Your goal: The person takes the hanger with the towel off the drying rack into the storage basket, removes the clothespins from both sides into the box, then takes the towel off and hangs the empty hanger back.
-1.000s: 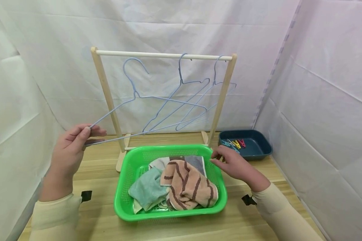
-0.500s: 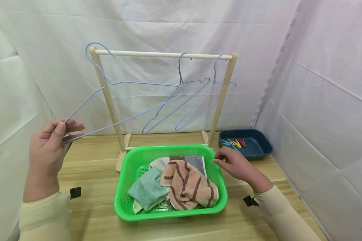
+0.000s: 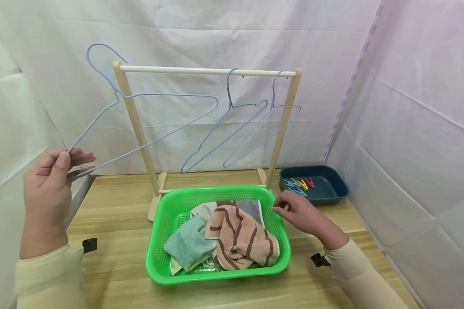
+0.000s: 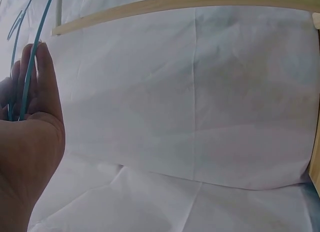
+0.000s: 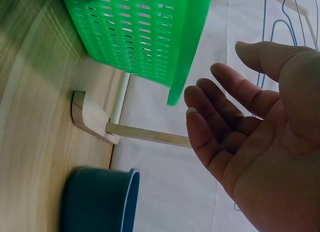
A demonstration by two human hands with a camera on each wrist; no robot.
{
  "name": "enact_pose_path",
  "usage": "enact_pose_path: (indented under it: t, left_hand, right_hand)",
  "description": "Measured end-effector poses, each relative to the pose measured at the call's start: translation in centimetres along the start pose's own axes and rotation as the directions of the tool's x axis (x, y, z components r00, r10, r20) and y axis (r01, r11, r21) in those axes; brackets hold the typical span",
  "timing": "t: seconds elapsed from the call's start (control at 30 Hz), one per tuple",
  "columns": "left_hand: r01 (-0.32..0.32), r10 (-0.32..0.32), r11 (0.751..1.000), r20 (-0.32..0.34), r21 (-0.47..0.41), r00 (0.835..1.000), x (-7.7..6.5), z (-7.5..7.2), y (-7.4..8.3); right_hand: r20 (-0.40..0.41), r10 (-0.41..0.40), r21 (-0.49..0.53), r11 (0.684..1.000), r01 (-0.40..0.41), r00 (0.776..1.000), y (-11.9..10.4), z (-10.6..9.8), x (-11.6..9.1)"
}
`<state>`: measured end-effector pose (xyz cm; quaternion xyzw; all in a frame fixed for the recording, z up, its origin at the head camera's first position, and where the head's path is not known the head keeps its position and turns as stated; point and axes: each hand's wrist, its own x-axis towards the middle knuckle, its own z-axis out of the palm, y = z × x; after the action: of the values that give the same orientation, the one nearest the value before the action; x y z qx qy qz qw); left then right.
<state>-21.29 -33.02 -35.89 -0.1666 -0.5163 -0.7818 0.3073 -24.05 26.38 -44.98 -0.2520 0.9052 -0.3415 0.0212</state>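
Note:
My left hand (image 3: 48, 184) grips one end of a blue wire hanger (image 3: 170, 94), raised at the left of the rack. The hanger's hook stands just left of the rack's top bar (image 3: 178, 69), apart from it. In the left wrist view the hanger's wires (image 4: 31, 66) run up between thumb and fingers. My right hand (image 3: 299, 212) hovers by the right rim of a green basket (image 3: 216, 279), its fingers loosely bent and holding nothing. Inside the basket lie a pink towel with brown stripes (image 3: 241, 240), a teal cloth (image 3: 191, 242) and a grey cloth (image 3: 251, 210).
Two more blue hangers (image 3: 209, 141) (image 3: 251, 128) hang on the right half of the bar. A wooden post (image 3: 133, 124) holds up the rack's left end. Behind the right hand, a dark blue tub (image 3: 330, 184) contains several coloured clothespins (image 3: 303, 184). White fabric walls enclose the wooden table (image 3: 116, 206).
My left hand has carried the hanger left and upward, so its hook went from below the bar to left of the rack's post. The right hand has barely moved.

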Motion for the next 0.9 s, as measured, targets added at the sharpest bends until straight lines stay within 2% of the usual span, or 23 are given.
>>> enact_pose_path:
  t: [0.1, 0.23, 0.4, 0.63, 0.9]
  left_hand:
    - [0.005, -0.005, 1.0, 0.003, 0.026, 1.0, 0.5, 0.0, 0.0]
    - [0.029, -0.029, 1.0, 0.004, -0.01, 1.0, 1.2, 0.0, -0.3]
    - [0.064, -0.064, 0.998, 0.009, -0.004, 0.998, 2.1, 0.9, -0.8]
    - [0.091, -0.094, 0.991, 0.027, 0.103, 0.995, 3.7, 2.8, -1.7]
    - [0.055, -0.072, 0.974, 0.068, 0.221, 0.995, 4.4, 4.1, -2.8]
  right_hand:
    - [0.003, -0.002, -0.002, 1.0, 0.002, 1.0, 0.0, 0.0, -0.1]
    - [0.009, 0.005, -0.006, 1.0, -0.005, 1.0, 0.0, 0.0, -0.1]
    - [0.031, 0.02, 0.0, 1.0, -0.02, 0.999, 0.1, 0.2, -0.3]
    - [0.014, 0.022, -0.013, 1.0, -0.022, 1.0, 0.3, 0.4, -0.4]
    - [0.004, 0.014, -0.016, 1.0, -0.014, 1.0, 0.4, 0.3, -0.4]
